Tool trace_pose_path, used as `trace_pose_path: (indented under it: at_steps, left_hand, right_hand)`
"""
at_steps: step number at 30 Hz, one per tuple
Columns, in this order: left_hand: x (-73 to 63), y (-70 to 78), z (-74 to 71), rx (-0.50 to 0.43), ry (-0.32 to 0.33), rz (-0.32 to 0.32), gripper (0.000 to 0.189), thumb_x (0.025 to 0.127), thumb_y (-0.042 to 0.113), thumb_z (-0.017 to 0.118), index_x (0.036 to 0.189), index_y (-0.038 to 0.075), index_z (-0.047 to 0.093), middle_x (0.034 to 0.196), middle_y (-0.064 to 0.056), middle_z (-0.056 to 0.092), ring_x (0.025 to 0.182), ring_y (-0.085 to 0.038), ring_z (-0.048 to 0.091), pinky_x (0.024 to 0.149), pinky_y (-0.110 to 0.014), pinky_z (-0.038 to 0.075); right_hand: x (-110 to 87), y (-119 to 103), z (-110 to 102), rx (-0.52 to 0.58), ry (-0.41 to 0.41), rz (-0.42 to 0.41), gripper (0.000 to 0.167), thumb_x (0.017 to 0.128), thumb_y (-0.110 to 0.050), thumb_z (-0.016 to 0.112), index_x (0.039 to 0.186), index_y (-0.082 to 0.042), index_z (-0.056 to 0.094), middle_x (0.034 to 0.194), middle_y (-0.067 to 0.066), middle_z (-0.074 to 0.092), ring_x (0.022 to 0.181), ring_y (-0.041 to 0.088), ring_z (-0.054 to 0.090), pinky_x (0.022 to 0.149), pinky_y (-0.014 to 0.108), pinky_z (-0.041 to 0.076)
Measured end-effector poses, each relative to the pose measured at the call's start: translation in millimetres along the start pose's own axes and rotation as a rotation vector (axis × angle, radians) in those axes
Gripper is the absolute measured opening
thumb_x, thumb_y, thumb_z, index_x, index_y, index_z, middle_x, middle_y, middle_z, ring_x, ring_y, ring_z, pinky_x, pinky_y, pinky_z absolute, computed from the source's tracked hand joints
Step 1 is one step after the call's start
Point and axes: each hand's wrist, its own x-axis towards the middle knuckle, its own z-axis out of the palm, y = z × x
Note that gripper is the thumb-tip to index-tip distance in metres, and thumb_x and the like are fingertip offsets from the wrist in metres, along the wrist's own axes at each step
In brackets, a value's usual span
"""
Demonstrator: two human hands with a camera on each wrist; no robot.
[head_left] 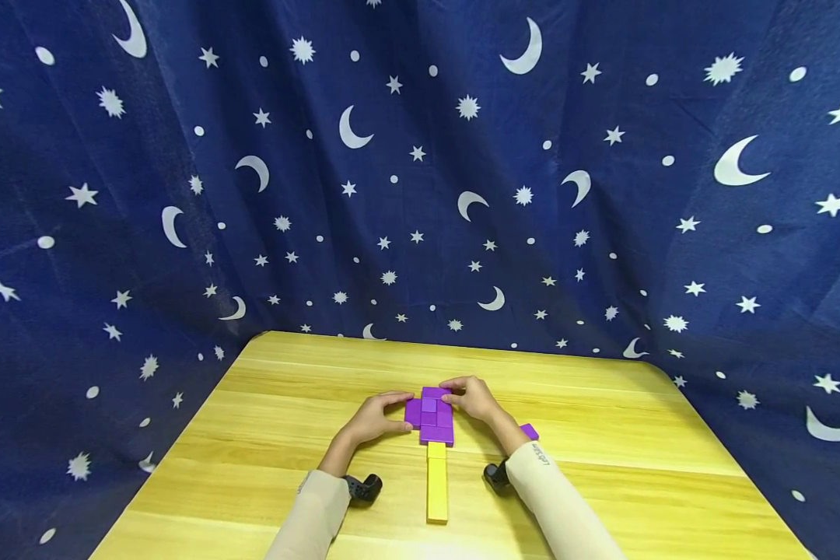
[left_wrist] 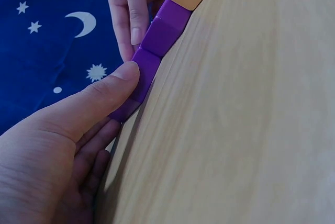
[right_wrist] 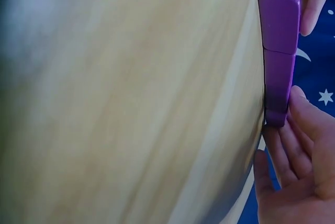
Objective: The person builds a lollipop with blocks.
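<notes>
Flat purple blocks lie together on the table around a lighter purple square [head_left: 429, 405]. My left hand [head_left: 374, 416] pinches the left purple block [head_left: 413, 413] by its near and far ends, thumb at the near one. At the far right corner, my right hand [head_left: 476, 398] holds the far purple block [head_left: 434, 393] between thumb and fingers. A wide purple block [head_left: 436, 435] forms the near side of the group. Below it, a short yellow block [head_left: 437, 450] and a long yellow block [head_left: 437, 490] run in line toward me. Both wrist views show the purple blocks edge-on.
Another purple block [head_left: 529, 432] lies beside my right forearm, partly hidden by it. The wooden table [head_left: 287, 467] ends at a dark blue curtain [head_left: 420, 194] with moons and stars. Each wrist wears a black camera mount [head_left: 365, 488].
</notes>
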Motion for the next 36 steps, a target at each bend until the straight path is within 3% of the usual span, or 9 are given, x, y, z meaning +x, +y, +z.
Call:
trace_pose_path:
  at_steps: [18,23,27,30,36]
  left_hand:
    - [0.1,2.4,0.6,0.013,-0.003,-0.003,0.064,0.075,0.034,0.077,0.129,0.01,0.055,0.13,-0.005,0.053,0.124,-0.026,0.043,0.105,-0.042,0.032]
    - [-0.1,5.2,2.6,0.002,-0.006,0.016,0.064,0.075,0.033,0.077,0.129,0.008,0.055,0.13,-0.008,0.053,0.123,-0.028,0.043,0.104,-0.044,0.032]
    - [0.3,6.8,3.9,0.003,-0.011,0.015,0.064,0.074,0.033,0.077,0.129,0.008,0.055,0.13,-0.009,0.053,0.124,-0.029,0.043,0.104,-0.045,0.032]
    - [0.0,6.2,3.4,0.011,-0.01,-0.001,0.064,0.074,0.034,0.077,0.129,0.01,0.055,0.131,-0.007,0.052,0.125,-0.028,0.042,0.105,-0.044,0.031]
    - [-1.0,3.4,1.8,0.005,0.001,-0.003,0.064,0.074,0.034,0.077,0.129,0.009,0.055,0.131,-0.007,0.052,0.125,-0.028,0.042,0.105,-0.044,0.032]
  right_hand:
    - [-1.8,2,0,-0.036,-0.022,-0.016,0.025,0.085,-0.011,0.066,0.108,-0.003,0.068,0.107,0.013,0.066,0.104,0.03,0.058,0.092,0.043,0.045]
    - [-9.3,0,-7,0.019,-0.015,-0.015,0.029,0.086,-0.012,0.066,0.112,0.0,0.065,0.111,0.014,0.064,0.104,0.031,0.057,0.09,0.041,0.047]
    - [-22.4,-4,-23,0.078,0.064,-0.042,0.03,0.086,-0.014,0.065,0.113,0.0,0.065,0.11,0.013,0.065,0.102,0.031,0.058,0.085,0.044,0.049]
    - [-36.2,-5,-38,0.085,0.181,-0.064,0.028,0.085,-0.016,0.067,0.11,-0.003,0.067,0.107,0.01,0.067,0.1,0.029,0.06,0.084,0.048,0.048]
    - [-77.8,-5,-65,0.074,0.366,0.014,0.029,0.082,-0.023,0.071,0.106,-0.008,0.07,0.102,0.007,0.068,0.096,0.026,0.061,0.085,0.048,0.046]
